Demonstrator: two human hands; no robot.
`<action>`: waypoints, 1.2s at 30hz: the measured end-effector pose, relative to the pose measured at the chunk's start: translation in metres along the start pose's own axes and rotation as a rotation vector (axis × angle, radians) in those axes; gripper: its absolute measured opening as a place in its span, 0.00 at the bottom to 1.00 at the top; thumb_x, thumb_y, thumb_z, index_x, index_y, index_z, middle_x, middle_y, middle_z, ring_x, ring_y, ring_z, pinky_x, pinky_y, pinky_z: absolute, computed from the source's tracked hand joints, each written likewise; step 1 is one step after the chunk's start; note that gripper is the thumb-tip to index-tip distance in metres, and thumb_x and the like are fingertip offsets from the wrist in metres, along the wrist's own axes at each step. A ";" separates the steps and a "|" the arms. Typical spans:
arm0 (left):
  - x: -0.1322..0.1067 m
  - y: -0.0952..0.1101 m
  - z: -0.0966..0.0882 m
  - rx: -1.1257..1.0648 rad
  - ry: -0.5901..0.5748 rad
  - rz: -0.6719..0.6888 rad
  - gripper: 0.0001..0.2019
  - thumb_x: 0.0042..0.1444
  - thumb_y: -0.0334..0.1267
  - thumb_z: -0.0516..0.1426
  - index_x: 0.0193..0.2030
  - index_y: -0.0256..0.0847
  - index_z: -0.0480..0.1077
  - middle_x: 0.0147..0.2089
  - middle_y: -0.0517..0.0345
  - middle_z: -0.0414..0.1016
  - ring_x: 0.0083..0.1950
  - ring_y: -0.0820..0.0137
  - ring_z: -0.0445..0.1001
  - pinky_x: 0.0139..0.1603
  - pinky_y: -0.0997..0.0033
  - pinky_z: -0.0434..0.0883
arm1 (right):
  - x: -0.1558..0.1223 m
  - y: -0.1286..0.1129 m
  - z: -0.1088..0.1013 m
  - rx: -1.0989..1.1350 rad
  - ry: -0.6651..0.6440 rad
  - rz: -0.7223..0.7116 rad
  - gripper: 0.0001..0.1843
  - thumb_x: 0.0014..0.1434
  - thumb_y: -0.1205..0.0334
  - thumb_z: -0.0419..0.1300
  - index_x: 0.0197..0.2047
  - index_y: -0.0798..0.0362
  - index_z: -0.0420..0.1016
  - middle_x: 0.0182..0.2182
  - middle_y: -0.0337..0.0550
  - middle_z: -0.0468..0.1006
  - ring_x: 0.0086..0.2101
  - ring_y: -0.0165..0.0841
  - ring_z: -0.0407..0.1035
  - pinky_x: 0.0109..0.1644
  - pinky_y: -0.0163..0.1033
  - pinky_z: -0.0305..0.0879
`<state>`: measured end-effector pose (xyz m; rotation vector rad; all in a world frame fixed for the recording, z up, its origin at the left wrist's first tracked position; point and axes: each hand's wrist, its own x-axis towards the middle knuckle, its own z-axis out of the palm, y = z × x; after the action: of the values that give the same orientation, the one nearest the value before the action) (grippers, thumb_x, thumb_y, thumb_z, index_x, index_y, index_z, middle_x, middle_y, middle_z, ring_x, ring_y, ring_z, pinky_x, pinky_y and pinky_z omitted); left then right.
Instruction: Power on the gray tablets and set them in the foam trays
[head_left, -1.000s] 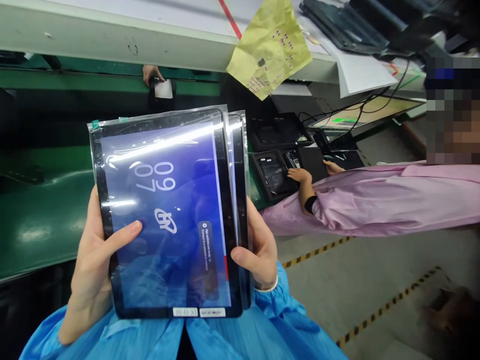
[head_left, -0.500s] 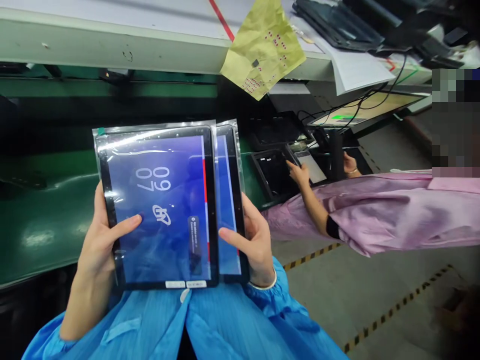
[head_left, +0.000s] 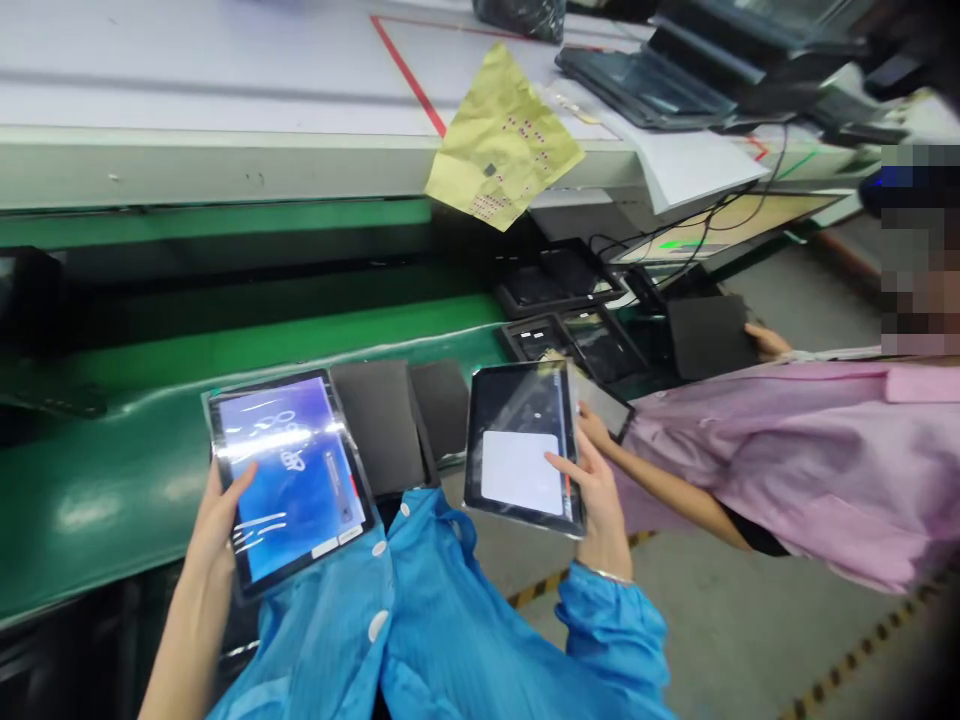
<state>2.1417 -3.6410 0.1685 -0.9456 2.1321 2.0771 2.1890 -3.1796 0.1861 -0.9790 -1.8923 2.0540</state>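
My left hand grips a bagged tablet by its left edge; its screen glows blue. My right hand holds a second bagged tablet by its right edge; that screen is dark with a white rectangle on it. The two tablets are apart, one on each side of my blue sleeves. Two dark flat panels lie between them on the green conveyor belt.
A co-worker in a pink coat reaches in from the right toward black trays on the belt. A white shelf above carries a crumpled yellow sheet, papers, dark devices and cables. Grey floor with striped tape lies at lower right.
The two tablets, held stacked together before, are now separated, one in each hand. Both are lower and smaller in view. The co-worker's hand has moved closer to my right tablet.
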 end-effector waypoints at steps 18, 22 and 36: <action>0.037 -0.027 0.099 0.313 -0.178 0.173 0.28 0.43 0.64 0.67 0.42 0.45 0.70 0.39 0.59 0.73 0.45 0.58 0.75 0.50 0.59 0.73 | 0.158 0.097 0.066 -0.234 -0.380 0.007 0.21 0.67 0.49 0.65 0.55 0.54 0.78 0.55 0.49 0.81 0.53 0.42 0.76 0.62 0.57 0.71; 0.036 -0.024 0.100 0.343 -0.164 0.181 0.30 0.43 0.64 0.67 0.46 0.45 0.72 0.44 0.56 0.75 0.51 0.55 0.75 0.53 0.58 0.73 | 0.163 0.095 0.064 -0.350 -0.274 -0.076 0.17 0.66 0.51 0.67 0.52 0.53 0.79 0.60 0.49 0.76 0.62 0.46 0.68 0.69 0.62 0.61; -0.016 0.014 0.171 0.031 -0.471 0.021 0.38 0.56 0.58 0.64 0.69 0.50 0.55 0.55 0.48 0.81 0.49 0.51 0.85 0.43 0.53 0.83 | 0.031 0.085 0.124 -0.184 -0.320 -0.108 0.40 0.59 0.28 0.59 0.64 0.47 0.77 0.60 0.51 0.80 0.59 0.47 0.74 0.65 0.52 0.71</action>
<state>2.0816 -3.4793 0.1684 -0.3751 1.9216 2.0127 2.1197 -3.2788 0.0926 -0.5909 -2.2710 2.1040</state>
